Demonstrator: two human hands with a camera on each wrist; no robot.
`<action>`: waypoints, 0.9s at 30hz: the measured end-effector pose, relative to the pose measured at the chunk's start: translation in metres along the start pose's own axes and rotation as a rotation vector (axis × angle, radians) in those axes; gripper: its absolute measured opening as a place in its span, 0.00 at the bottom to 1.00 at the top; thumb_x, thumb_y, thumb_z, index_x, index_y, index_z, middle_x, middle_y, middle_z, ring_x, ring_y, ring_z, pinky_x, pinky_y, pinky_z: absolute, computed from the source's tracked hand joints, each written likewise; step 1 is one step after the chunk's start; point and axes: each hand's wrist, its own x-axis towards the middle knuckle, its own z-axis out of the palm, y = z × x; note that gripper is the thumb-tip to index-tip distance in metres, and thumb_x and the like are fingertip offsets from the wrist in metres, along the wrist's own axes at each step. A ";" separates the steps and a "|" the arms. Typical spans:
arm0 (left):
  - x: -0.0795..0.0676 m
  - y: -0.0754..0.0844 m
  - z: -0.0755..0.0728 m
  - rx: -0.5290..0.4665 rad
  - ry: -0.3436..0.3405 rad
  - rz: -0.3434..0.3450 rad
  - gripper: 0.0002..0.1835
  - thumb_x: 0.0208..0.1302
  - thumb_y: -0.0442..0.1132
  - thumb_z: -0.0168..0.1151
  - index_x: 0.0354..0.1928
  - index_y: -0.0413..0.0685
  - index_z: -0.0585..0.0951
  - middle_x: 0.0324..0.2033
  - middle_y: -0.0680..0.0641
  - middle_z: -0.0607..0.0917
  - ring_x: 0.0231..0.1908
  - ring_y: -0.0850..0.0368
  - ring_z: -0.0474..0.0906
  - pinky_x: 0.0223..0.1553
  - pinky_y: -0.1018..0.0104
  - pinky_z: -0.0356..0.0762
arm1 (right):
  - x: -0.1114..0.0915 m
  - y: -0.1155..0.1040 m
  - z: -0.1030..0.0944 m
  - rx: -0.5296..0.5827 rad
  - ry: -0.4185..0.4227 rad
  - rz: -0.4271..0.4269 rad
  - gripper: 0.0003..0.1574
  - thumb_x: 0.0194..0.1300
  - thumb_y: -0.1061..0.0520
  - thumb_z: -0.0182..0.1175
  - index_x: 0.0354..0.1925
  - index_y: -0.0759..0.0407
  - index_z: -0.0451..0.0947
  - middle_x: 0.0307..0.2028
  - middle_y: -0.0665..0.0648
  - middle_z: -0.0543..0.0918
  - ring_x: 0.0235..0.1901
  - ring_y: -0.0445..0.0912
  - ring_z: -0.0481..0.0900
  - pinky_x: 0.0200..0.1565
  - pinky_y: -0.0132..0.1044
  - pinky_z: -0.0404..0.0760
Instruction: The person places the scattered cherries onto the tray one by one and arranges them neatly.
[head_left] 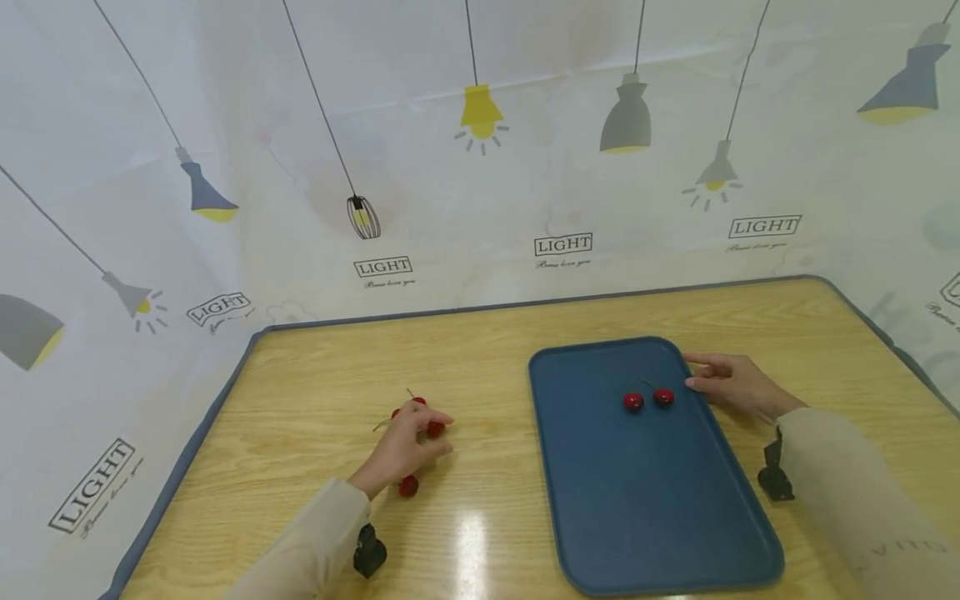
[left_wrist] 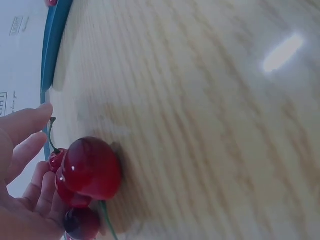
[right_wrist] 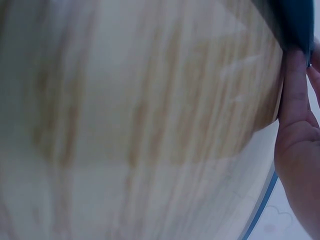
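Observation:
My left hand [head_left: 405, 442] is over a small group of red cherries [head_left: 435, 429] on the wooden table, its thumb and fingers apart. In the left wrist view the fingertips lie beside the cherries [left_wrist: 92, 167], close to a small stemmed cherry [left_wrist: 56, 159]; they do not visibly pinch any. One cherry [head_left: 408, 486] sits below the hand. A blue rectangular tray [head_left: 637, 500] bears a pair of cherries [head_left: 663, 397]. My right hand [head_left: 731, 383] touches the tray's right rim with fairly straight fingers; in the right wrist view its thumb [right_wrist: 295, 85] meets the rim.
The wooden table [head_left: 495, 375] has a blue edge along its back and left. Behind it hangs a pale cloth [head_left: 450, 200] printed with lamps. A black wrist camera [head_left: 369, 550] sits at the left sleeve, another camera [head_left: 776, 475] at the right.

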 end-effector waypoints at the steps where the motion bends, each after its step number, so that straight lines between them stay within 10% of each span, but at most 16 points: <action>1: 0.001 0.001 0.000 0.003 -0.010 0.006 0.17 0.49 0.34 0.67 0.44 0.43 0.79 0.39 0.47 0.70 0.42 0.48 0.70 0.44 0.55 0.70 | 0.000 0.000 0.000 0.005 -0.002 0.000 0.39 0.61 0.52 0.56 0.64 0.67 0.54 0.43 0.66 0.74 0.37 0.38 0.75 0.39 0.33 0.77; 27: 0.020 0.007 0.006 0.051 0.030 0.045 0.08 0.51 0.31 0.64 0.36 0.44 0.82 0.34 0.49 0.78 0.40 0.51 0.71 0.45 0.54 0.67 | 0.001 0.002 0.000 -0.023 0.000 0.015 0.39 0.61 0.50 0.56 0.64 0.66 0.54 0.44 0.66 0.73 0.38 0.40 0.74 0.39 0.33 0.76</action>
